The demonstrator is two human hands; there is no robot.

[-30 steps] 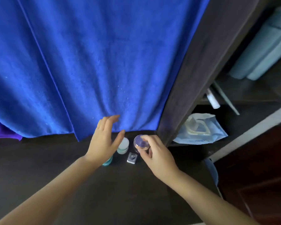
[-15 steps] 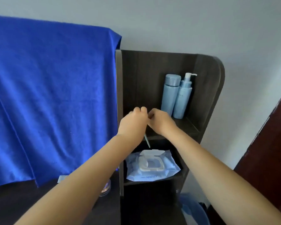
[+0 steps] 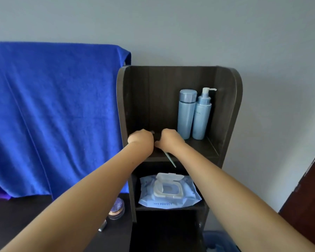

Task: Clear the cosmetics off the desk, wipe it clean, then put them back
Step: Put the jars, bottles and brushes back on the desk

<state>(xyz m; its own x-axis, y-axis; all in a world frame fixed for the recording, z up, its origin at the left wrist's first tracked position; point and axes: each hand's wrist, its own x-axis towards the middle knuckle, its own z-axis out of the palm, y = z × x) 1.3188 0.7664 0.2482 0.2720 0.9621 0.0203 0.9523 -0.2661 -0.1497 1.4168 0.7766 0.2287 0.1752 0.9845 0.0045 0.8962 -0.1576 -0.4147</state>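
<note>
Both my hands reach into the upper shelf of a dark shelf unit [image 3: 227, 113] beside the desk. My left hand [image 3: 140, 138] and my right hand [image 3: 169, 140] sit close together, knuckles toward me, fingers curled away and hidden. What they touch is hidden too. A thin pale stick [image 3: 170, 159] pokes out over the shelf edge under my right hand. Two light blue bottles [image 3: 186, 113], one with a pump [image 3: 202, 115], stand at the shelf's right. A purple-lidded jar [image 3: 116, 209] and a small silver item [image 3: 103, 228] rest on the dark desk [image 3: 16, 215].
A blue wipes pack [image 3: 168, 190] lies on the shelf below. A large blue towel [image 3: 53, 115] hangs behind the desk. A dark red door [image 3: 307, 197] stands at the right, and something blue [image 3: 216, 240] lies on the floor.
I left the purple jar on the desk and raised both hands to the upper shelf. My view lifted from the desk to the shelf unit. In the last half second my hands sank slightly.
</note>
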